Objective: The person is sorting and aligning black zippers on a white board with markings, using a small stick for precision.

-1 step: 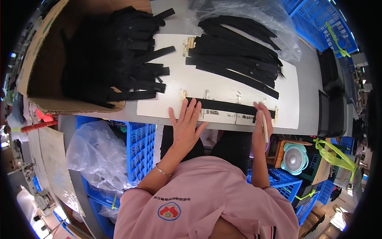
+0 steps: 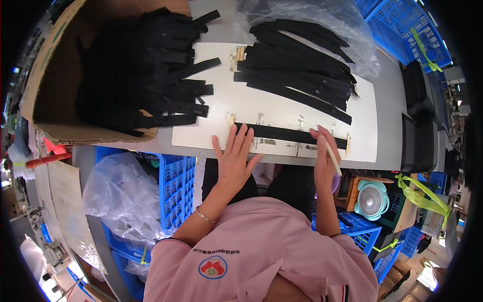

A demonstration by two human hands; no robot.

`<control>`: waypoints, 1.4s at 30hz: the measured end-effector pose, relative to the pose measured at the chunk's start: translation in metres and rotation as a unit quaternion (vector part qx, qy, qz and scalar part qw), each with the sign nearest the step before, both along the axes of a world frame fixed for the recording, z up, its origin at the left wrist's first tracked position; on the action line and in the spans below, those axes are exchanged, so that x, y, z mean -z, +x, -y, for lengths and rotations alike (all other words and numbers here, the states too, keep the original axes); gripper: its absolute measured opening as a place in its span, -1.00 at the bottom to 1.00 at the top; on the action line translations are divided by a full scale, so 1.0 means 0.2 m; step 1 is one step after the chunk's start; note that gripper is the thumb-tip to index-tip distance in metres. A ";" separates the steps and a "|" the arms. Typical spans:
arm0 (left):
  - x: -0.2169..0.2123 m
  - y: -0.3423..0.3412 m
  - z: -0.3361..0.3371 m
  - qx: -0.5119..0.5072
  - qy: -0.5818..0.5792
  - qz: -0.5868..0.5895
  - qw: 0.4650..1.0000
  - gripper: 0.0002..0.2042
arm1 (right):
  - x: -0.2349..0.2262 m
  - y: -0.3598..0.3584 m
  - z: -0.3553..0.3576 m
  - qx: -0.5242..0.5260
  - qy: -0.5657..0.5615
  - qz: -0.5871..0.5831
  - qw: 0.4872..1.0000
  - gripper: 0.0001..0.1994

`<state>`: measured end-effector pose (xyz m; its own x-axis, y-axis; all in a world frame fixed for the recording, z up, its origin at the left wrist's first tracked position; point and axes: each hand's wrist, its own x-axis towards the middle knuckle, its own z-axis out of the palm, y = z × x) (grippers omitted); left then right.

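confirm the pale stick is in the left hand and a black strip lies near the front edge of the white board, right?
Not quite: the head view shows the pale stick in the right hand, not the left hand. A black strip lies near the front edge of the white board.

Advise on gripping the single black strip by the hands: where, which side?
Probably pinch the black strip across its narrow width at the right end, from above and the right. It lies flat on the white board, so only edges offer purchase; the left hand rests at its left end.
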<state>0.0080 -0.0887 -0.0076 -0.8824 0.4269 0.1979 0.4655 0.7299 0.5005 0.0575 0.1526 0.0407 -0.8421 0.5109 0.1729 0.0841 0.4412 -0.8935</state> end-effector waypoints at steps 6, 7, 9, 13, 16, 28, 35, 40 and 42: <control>0.00 0.00 0.00 -0.005 0.002 0.004 1.000 -0.31 | 0.06 -0.28 0.25 -0.129 -0.190 0.002 0.973 -0.75; 0.00 0.00 -0.01 -0.008 0.004 0.004 1.000 -0.31 | 0.10 -0.30 0.27 -0.131 -0.188 0.003 0.973 -0.75; 0.00 0.00 -0.01 -0.010 0.004 0.001 1.000 -0.31 | 0.15 -0.33 0.29 -0.141 -0.152 0.008 0.978 -0.78; 0.00 0.01 -0.01 -0.015 -0.005 -0.005 1.000 -0.31 | 0.19 -0.33 0.31 -0.168 -0.110 -0.005 0.980 -0.79; 0.00 0.01 -0.01 -0.016 -0.002 -0.002 1.000 -0.32 | 0.19 -0.33 0.32 -0.179 -0.080 0.007 0.981 -0.79; 0.01 0.00 -0.01 -0.013 -0.011 -0.017 1.000 -0.32 | 0.19 -0.33 0.31 -0.179 -0.032 0.006 0.983 -0.81; 0.00 0.01 -0.02 -0.013 -0.016 -0.012 1.000 -0.32 | 0.18 -0.30 0.29 -0.211 -0.071 0.036 0.974 -0.81; -0.01 0.00 -0.02 -0.008 -0.016 -0.004 1.000 -0.31 | 0.21 -0.31 0.28 -0.218 -0.037 0.003 0.975 -0.82; 0.00 0.00 -0.02 -0.012 -0.019 -0.006 1.000 -0.31 | 0.21 -0.31 0.27 -0.240 -0.017 0.013 0.970 -0.81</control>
